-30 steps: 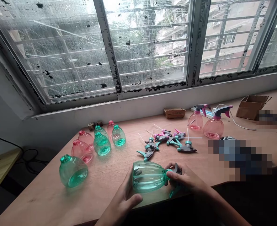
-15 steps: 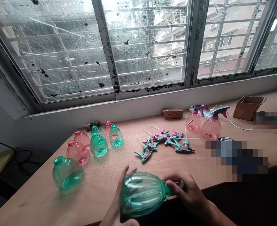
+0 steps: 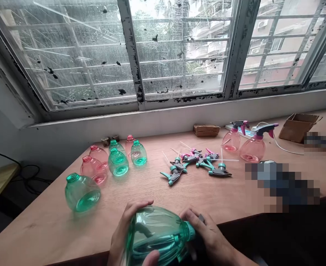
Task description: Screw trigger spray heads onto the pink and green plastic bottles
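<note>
A clear green spray bottle [image 3: 158, 229] lies tipped on its side at the table's front edge, its neck pointing right. My left hand [image 3: 120, 231] is wrapped around its base, with the thumb along the near side. My right hand [image 3: 209, 234] closes on the trigger spray head at the neck; its teal collar [image 3: 191, 231] shows at the mouth, while my fingers hide most of the grey body. Beyond the bottle, several loose spray heads [image 3: 190, 162] with teal or pink triggers and thin tubes lie in a pile.
Open-topped green bottles [image 3: 82, 194] and pink bottles [image 3: 93, 170] stand at left. Two pink bottles with spray heads [image 3: 253, 147] stand at right, near a power strip and an open cardboard box [image 3: 298, 127]. A brown packet [image 3: 206, 130] sits by the window wall.
The green bottle has come lower and left, nearer to me. My right hand has shifted left and down with it, and a teal collar now shows at the neck. The view has moved slightly.
</note>
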{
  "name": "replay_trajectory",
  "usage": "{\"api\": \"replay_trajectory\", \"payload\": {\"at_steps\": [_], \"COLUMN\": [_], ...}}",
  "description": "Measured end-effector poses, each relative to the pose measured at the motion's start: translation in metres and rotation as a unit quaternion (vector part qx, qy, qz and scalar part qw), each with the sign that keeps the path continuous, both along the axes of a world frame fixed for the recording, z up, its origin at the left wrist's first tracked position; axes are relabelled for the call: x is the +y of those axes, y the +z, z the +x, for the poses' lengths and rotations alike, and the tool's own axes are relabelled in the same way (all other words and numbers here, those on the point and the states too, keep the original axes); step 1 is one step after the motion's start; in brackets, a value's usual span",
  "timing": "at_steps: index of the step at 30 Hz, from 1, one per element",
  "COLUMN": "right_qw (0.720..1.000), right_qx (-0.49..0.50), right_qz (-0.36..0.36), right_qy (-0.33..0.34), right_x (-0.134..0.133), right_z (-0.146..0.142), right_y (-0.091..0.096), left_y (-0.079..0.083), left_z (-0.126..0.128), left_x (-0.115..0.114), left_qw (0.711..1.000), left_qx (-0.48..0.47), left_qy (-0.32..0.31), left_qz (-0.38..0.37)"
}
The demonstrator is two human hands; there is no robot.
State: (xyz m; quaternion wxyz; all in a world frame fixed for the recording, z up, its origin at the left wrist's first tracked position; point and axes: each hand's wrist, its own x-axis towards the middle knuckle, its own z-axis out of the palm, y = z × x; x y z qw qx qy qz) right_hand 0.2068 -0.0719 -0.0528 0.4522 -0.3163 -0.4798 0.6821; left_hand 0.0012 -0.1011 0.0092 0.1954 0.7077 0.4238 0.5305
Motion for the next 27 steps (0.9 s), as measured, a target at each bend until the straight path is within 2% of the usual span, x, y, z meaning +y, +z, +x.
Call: {"api": "replay_trajectory", "payload": {"at_steps": [4, 6, 12, 17, 21, 24, 27], "right_qw": [0.992, 0.986, 0.983, 0.980, 0.976, 0.970, 0.989], "right_qx": [0.060, 0.079, 0.070, 0.064, 0.095, 0.147, 0.118], "right_qz": [-0.107, -0.136, -0.150, -0.155, -0.156, -0.134, -0.052], "right_qy": [0.039, 0.051, 0.083, 0.110, 0.120, 0.139, 0.075], "right_x": [-0.003, -0.003, -0.003, -0.005, -0.003, -0.001, 0.000], "right_z": [-0.011, -0.013, -0.011, -0.014, -0.007, 0.007, 0.016], "right_y": [-0.005, -0.005, -0.003, -0.007, 0.002, 0.018, 0.024], "left_y": [-0.002, -0.006, -0.018, -0.013, -0.011, -0.014, -0.027], "left_z": [-0.010, -0.013, -0.016, -0.006, -0.003, -0.002, 0.008], "left_x": [0.008, 0.015, 0.021, 0.012, 0.015, 0.023, 0.029], "left_qw": [1.000, 1.000, 0.994, 0.989, 0.983, 0.948, 0.876], "left_qx": [0.008, -0.008, -0.049, -0.126, -0.179, -0.315, -0.452], "left_qy": [-0.011, -0.023, -0.032, 0.030, 0.021, -0.013, -0.021], "left_qz": [-0.017, -0.016, 0.096, 0.074, 0.044, -0.046, -0.167]}}
